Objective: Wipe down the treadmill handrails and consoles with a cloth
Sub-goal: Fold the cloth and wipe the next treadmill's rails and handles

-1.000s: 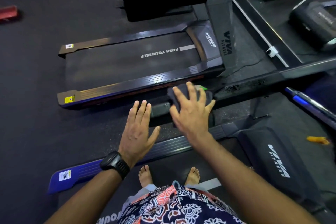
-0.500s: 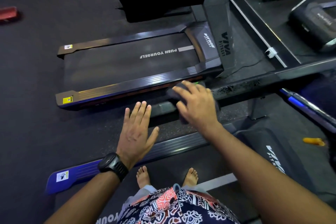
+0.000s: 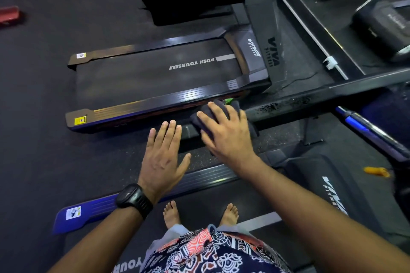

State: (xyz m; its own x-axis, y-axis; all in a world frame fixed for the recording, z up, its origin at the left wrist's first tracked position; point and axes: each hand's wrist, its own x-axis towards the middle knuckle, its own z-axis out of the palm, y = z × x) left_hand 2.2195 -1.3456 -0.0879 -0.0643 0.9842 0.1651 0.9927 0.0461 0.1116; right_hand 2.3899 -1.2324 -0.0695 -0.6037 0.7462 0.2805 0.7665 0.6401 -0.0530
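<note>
Though inverted, PUSH YOURSELF on treadmill (image 3: 133, 82)

The person's two forearms are bare as far as the picture shows. A chunky black wristwatch (image 3: 133, 198) with a dark, rounded-square face and a ribbed black strap sits on the wrist behind the left hand (image 3: 163, 159). At the bottom edge is a dark navy garment (image 3: 199, 252) printed with white flowers, stripes and geometric shapes and patches of coral red, and beyond it show a pale grey hem (image 3: 175, 229) and two bare feet (image 3: 172, 215).
</note>
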